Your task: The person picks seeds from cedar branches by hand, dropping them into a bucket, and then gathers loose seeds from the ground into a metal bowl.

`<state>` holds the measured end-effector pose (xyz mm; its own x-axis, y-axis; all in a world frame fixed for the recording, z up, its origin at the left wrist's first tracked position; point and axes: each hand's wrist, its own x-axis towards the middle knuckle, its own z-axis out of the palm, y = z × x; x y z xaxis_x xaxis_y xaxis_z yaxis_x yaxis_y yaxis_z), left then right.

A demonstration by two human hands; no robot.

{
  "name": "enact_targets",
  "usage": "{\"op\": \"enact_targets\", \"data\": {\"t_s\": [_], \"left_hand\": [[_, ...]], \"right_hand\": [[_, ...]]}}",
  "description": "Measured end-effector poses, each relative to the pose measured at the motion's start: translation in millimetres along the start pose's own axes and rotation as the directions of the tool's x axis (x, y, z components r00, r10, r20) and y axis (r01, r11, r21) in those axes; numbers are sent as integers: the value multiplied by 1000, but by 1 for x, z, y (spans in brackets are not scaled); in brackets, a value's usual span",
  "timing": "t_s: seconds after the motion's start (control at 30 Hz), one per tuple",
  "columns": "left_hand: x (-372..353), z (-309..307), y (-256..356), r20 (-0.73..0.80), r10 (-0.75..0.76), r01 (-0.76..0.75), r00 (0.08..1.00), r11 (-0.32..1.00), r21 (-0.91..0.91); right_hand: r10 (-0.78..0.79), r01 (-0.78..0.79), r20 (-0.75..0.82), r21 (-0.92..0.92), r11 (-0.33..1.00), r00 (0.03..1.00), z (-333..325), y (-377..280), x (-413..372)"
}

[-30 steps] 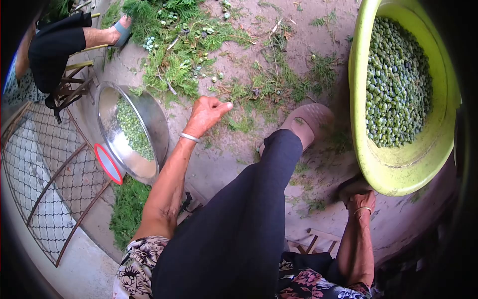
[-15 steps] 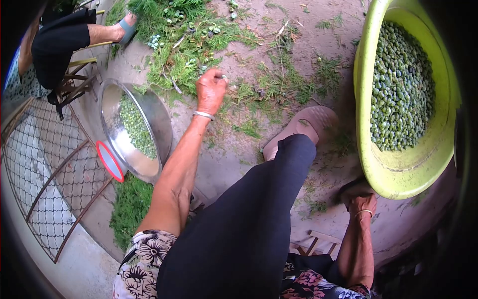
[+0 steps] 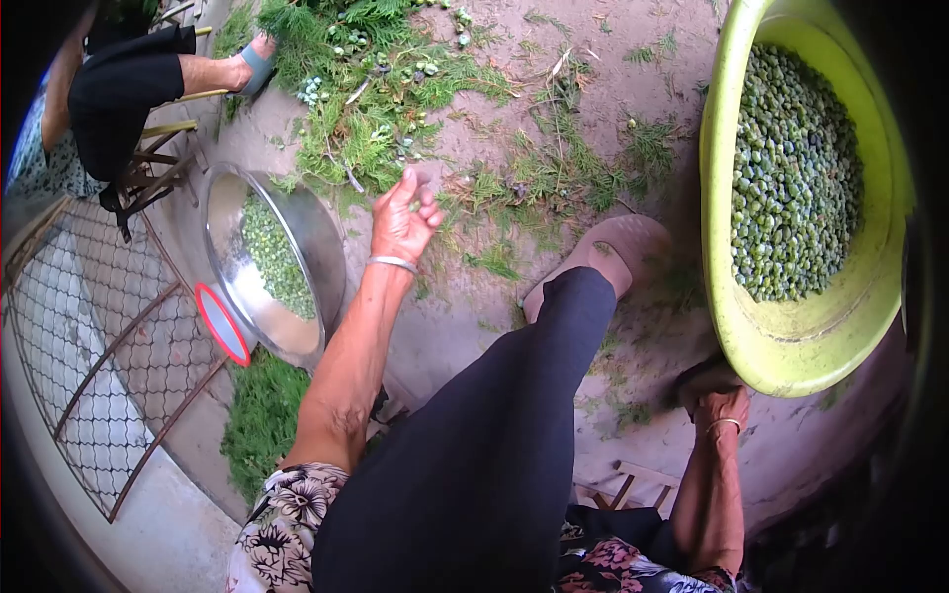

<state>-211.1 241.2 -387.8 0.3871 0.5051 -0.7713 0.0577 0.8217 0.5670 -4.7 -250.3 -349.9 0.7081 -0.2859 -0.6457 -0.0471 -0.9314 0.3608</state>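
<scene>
My left hand (image 3: 403, 219), with a bangle at the wrist, hangs above the ground between the metal bowl and the cut greenery (image 3: 361, 128). Its fingers are curled in; anything inside them is too small to make out. The steel bowl (image 3: 331, 232) at the left holds small green berries (image 3: 272, 252). Low at the right, my right hand (image 3: 727, 403) is closed against a dark, shadowed thing (image 3: 704, 381) below the yellow-green tub; its fingertips are hard to see. That tub (image 3: 791, 346) holds many green berries (image 3: 791, 178).
Another person's dark-clad leg (image 3: 129, 89) and sandalled foot (image 3: 257, 67) are at the upper left. A red-rimmed round object (image 3: 222, 324) touches the bowl, beside a wire-mesh frame (image 3: 109, 336). My pink shoe (image 3: 618, 252) stands on the ground near scattered sprigs (image 3: 554, 188).
My left hand has drawn back from the greenery, down and slightly left, and has turned. My right hand has stayed in place.
</scene>
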Motion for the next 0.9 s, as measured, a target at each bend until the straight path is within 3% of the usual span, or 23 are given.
{"op": "enact_targets", "data": {"t_s": [0.07,0.1,0.17,0.23,0.27,0.3,0.33,0.37,0.43,0.5,0.7,0.77,0.83,0.9], "left_hand": [[-5,-28,-1,-205,27,-29,978,1000,-8],[-6,-36,5,-204,34,-37,978,999,-8],[-8,-50,19,-194,30,-80,980,965,-251],[4,-56,35,-172,60,-102,983,962,-252],[12,-58,39,-197,95,-126,976,980,-152],[20,-57,40,-213,132,-146,968,988,-50],[21,-51,41,-238,117,-137,964,988,-70],[18,-44,41,-207,133,-152,969,985,-81],[-2,-26,34,-232,110,-144,967,980,-135],[-26,-18,31,-146,119,-143,982,976,-165],[-120,21,57,153,228,-198,962,962,-188],[-151,42,73,285,239,-223,928,971,-88],[-182,69,89,359,251,-240,899,968,-76],[-212,99,105,475,264,-308,839,951,15]], "right_hand": [[-1,1,26,18,1000,1000,5,1,1],[0,0,11,21,1000,1000,13,8,6],[-9,10,-17,28,1000,1000,14,9,11],[-51,54,72,-40,998,996,5,10,9],[-49,51,54,-28,998,997,5,16,12],[-164,168,92,-36,985,982,9,28,18],[-275,282,124,-38,959,953,11,38,24],[-273,276,90,-23,961,958,12,45,30],[-456,508,285,-144,849,843,9,55,31],[-506,538,205,-149,830,838,-4,63,20],[-566,648,342,-209,732,750,-91,40,-80],[-552,608,278,-188,771,786,-126,29,-120],[-654,652,54,-179,737,754,-152,22,-154],[-711,783,-363,95,614,602,-169,17,-188]]}}
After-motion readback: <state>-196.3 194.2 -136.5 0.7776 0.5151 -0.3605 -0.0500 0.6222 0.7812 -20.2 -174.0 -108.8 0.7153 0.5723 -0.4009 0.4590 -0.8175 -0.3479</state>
